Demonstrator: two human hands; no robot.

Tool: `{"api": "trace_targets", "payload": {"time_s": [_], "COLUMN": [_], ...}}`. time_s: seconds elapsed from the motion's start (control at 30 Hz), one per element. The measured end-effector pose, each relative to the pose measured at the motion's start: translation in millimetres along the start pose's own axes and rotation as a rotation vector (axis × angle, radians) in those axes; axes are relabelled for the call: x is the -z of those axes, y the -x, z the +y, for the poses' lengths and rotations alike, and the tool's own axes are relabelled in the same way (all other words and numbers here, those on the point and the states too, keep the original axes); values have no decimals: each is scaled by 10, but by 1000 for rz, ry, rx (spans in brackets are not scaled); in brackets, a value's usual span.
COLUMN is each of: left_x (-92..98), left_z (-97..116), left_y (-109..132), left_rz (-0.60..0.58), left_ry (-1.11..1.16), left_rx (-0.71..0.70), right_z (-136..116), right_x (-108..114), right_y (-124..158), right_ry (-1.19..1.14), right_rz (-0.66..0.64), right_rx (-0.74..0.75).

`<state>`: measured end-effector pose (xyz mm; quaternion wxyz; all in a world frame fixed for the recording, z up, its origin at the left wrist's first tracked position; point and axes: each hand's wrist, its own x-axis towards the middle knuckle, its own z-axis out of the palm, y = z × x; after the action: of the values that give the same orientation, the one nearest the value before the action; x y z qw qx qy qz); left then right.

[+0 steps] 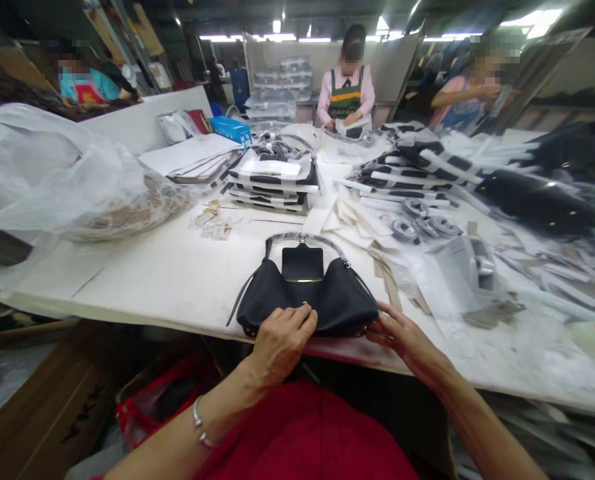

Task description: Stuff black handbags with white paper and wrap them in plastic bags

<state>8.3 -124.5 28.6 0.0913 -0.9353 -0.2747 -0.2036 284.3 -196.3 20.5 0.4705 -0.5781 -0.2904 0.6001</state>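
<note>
A black handbag (257, 300) lies at the table's near edge, its flap (302, 263) folded up and back. Its strap (322, 239), partly wrapped in clear film, arches behind it. My left hand (284, 337), fingers bent and close together, grips the middle of the bag's front edge beside a small gold-coloured fitting (305, 304). What lies under those fingertips is hidden. At the bag's right end, my right hand (402, 337) touches the lower corner with its fingers apart and stretched out.
Wrapped black bags (272, 180) are stacked behind, with another pile (407, 167) to the right. Film-wrapped coils (422, 223) and plastic sheets (447, 273) lie at right. A large plastic bag (52, 173) occupies the left. Across the table, a person in a green apron (347, 93) handles a wrapped item.
</note>
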Motion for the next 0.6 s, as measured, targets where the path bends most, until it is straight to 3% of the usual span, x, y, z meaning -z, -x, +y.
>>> {"api": "trace_targets", "payload": {"time_s": [0.13, 0.23, 0.33, 0.37, 0.47, 0.5, 0.57, 0.6], "left_x": [-59, 38, 245, 309, 393, 380, 322, 293], "left_z": [107, 134, -89, -229, -723, -866, -1051, -1089], "left_y": [76, 104, 146, 170, 283, 333, 453, 522], "left_rz": [180, 176, 155, 183, 303, 287, 144, 75], "left_ry": [35, 106, 236, 255, 279, 360, 640, 814], "left_rx": [-36, -46, -35, 54, 611, 807, 1206, 1331], "right_z": [-227, -433, -609, -649, -697, -693, -679, -676], "right_x": [48, -112, -357, -440, -685, -762, -897, -948], "right_y": [-320, -611, -748, -747, -635, -579, -471, -429], "right_ry": [9, 241, 478, 555, 743, 766, 740, 714], "right_rz": [-9, -70, -61, -33, 36, 49, 41, 28], "right_rx": [-52, -55, 34, 94, 386, 497, 698, 789]}}
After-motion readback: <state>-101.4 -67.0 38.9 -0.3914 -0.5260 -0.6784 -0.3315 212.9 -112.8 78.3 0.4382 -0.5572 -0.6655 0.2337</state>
